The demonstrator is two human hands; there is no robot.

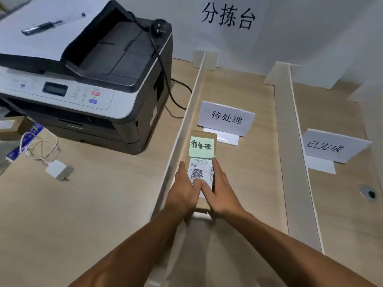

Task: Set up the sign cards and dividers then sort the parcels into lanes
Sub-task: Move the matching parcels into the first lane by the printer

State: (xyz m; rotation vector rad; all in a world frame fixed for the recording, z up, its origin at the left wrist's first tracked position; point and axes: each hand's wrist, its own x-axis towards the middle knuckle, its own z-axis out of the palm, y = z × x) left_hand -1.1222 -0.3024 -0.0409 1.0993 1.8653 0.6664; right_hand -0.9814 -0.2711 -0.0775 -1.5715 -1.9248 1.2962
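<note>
Two hands, left hand (183, 189) and right hand (220, 192), lie flat, fingers extended, on the parcel (202, 162), apparently sliding it along the left divider (186, 119) toward the matching sign card (226, 119).

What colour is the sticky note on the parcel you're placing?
Light green sticky note, black handwriting; head view shows it.

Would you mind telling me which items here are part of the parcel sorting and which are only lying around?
Part of the job:
- parcel with green note, under left hand and right hand
- pending sign card
- done sign card
- left divider, right divider

Lying about:
- printer
- pen
- charger with cable
- wall sign
</note>
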